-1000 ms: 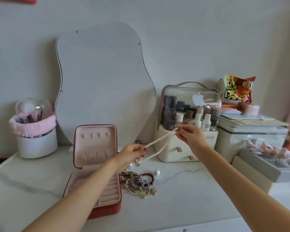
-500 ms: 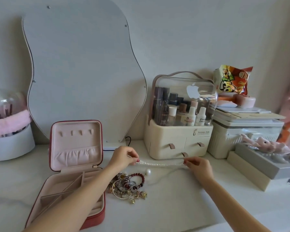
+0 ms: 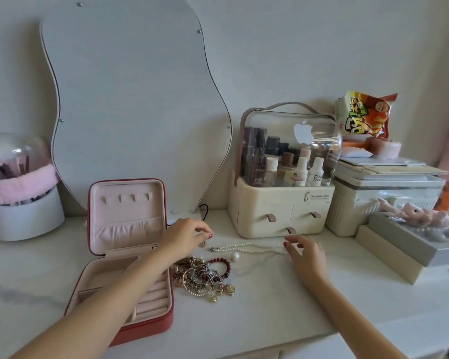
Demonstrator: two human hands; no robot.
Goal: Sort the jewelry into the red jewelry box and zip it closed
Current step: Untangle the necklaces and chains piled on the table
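The red jewelry box [image 3: 130, 330] lies open at the left of the white tabletop, its pink-lined lid [image 3: 126, 216] standing upright. Right beside it is a tangled pile of bracelets and chains [image 3: 205, 277], with a single large pearl [image 3: 235, 256] just behind. A pearl necklace [image 3: 246, 247] lies stretched out flat on the table behind the pile. My left hand [image 3: 187, 237] hovers just left of the necklace's left end, fingers loosely curled and off it. My right hand [image 3: 305, 252] rests over the necklace's right end with relaxed, spread fingers touching it.
A wavy mirror [image 3: 130, 99] leans on the wall behind the box. A cream cosmetics organizer [image 3: 280, 211] stands behind the necklace. White storage boxes [image 3: 384, 193] and a snack bag [image 3: 366, 115] are at the right, a brush holder [image 3: 24, 216] at the far left.
The pearl necklace, held up taut between both hands a second ago, was lowered to the tabletop. Both hands have let go of its ends.
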